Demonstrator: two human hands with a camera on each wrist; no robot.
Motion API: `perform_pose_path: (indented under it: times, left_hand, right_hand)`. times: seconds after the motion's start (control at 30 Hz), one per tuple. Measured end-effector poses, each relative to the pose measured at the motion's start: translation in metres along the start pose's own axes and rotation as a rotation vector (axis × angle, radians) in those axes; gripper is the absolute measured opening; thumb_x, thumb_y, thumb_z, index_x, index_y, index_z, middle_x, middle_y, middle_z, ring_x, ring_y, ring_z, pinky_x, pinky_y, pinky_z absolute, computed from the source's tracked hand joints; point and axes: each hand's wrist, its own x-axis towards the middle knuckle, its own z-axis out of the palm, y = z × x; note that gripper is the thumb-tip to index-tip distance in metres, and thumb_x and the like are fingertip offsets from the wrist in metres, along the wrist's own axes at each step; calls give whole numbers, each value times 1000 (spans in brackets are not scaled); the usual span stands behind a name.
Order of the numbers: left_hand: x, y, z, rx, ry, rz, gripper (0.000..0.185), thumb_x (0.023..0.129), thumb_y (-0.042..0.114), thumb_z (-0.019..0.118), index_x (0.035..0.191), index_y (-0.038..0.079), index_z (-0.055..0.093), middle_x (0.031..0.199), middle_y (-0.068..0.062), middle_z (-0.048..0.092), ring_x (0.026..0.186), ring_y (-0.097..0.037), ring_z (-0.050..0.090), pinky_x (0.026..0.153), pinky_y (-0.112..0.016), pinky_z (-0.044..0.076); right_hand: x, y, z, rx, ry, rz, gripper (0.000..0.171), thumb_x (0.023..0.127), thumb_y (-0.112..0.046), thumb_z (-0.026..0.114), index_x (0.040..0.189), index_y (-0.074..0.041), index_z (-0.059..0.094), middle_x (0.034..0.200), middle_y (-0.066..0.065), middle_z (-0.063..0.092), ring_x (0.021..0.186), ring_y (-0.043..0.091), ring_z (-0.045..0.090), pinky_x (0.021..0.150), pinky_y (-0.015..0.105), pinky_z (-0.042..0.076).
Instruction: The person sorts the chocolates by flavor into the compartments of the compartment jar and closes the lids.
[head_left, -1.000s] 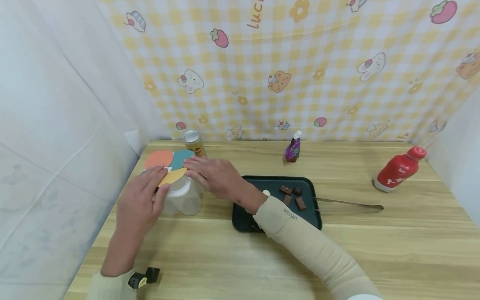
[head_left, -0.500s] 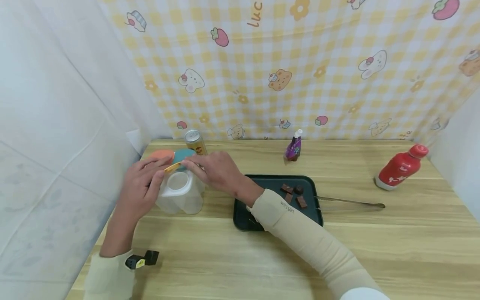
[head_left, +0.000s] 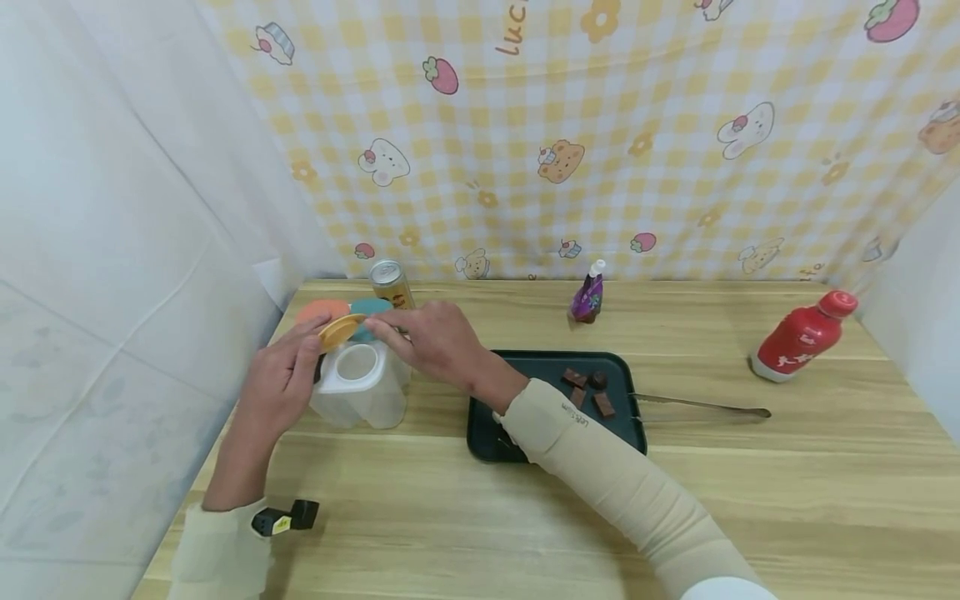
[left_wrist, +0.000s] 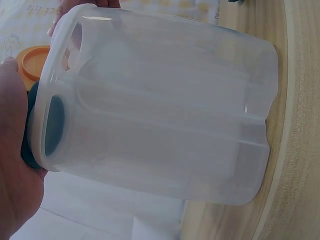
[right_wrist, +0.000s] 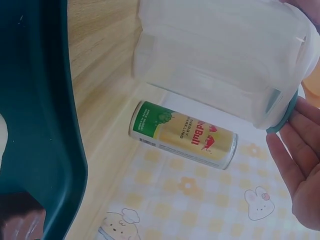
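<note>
A translucent white plastic container (head_left: pixel 360 392) stands on the wooden table (head_left: pixel 525 517) at the left; it fills the left wrist view (left_wrist: pixel 160 110). It has three round hinged lids: orange-red (head_left: pixel 318 311), teal (head_left: pixel 372 306) and yellow (head_left: pixel 339 331). The yellow lid is tipped up, and the round opening (head_left: pixel 357 361) under it is uncovered. My left hand (head_left: pixel 288 375) pinches the yellow lid's edge. My right hand (head_left: pixel 427 337) rests with straight fingers on the container's top beside the teal lid.
A yellow drink can (head_left: pixel 390 283) stands just behind the container, also seen in the right wrist view (right_wrist: pixel 182 135). A dark green tray (head_left: pixel 480 433) holds a few brown pieces (head_left: pixel 588 392). Metal tongs (head_left: pixel 705 406), a purple bottle (head_left: pixel 587 296) and a red bottle (head_left: pixel 801 337) lie to the right.
The yellow lid, flat over its opening a second ago, has been lifted up and back by my left hand. My right hand has stayed on the container's top.
</note>
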Motion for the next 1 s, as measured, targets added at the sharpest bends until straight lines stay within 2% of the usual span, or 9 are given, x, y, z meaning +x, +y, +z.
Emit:
perform_pose_path:
  times: [0.27,0.37,0.5,0.57,0.63,0.7,0.87,1.0]
  left_hand:
    - [-2,-4,4,-8,54,18,36,110,16,48,125,-9,69,128,-21,68,120,-44,63,110,-14,32]
    - [-2,-5,4,-6,72,17,36,110,16,49,123,-10,70,127,-21,68,119,-44,63,110,-14,33]
    - [-2,-4,6,1,89,11,36,110,17,49,121,-10,71,125,-21,69,118,-44,64,109,-13,33]
    - [-2,-4,6,1,96,8,36,110,17,50,118,-9,73,125,-21,69,117,-44,64,108,-12,33]
    - [-2,-4,8,2,105,9,36,109,17,50,114,-9,74,123,-21,70,116,-44,65,108,-12,33]
    - [-1,-4,9,-3,115,10,36,109,16,50,110,-10,74,122,-22,70,115,-44,65,107,-12,34]
    - [-1,-4,10,-5,130,7,35,108,15,51,110,-11,74,121,-23,71,115,-45,66,107,-12,34]
    - [-2,-4,10,0,134,-5,33,107,12,51,111,-12,73,122,-23,70,117,-45,65,107,-11,34]
  right_hand:
    - [-3,1,-2,2,-18,-7,26,104,-29,64,123,-16,77,48,-7,41,42,9,27,45,23,25]
    - [-6,0,-6,16,-35,-24,29,105,-30,64,127,-15,74,52,-7,47,43,9,29,46,24,26]
    - [-12,-2,-16,40,-30,-31,33,105,-28,62,133,-13,69,79,-4,73,45,10,36,45,24,26]
    - [-16,-1,-21,44,-27,-30,33,105,-26,62,135,-12,68,97,-3,78,48,9,45,45,24,27]
    - [-21,0,-27,36,-35,-24,33,105,-26,62,134,-12,68,106,-2,78,55,8,55,46,24,31]
    - [-27,2,-34,19,-47,-20,33,105,-25,61,134,-11,69,106,-3,78,65,7,63,49,23,37]
    - [-49,10,-51,-29,-75,-2,30,104,-24,62,131,-12,71,105,-5,77,82,9,69,66,27,54]
    - [-73,20,-65,-53,-77,8,28,103,-22,64,127,-11,73,105,-3,76,93,13,71,75,33,59]
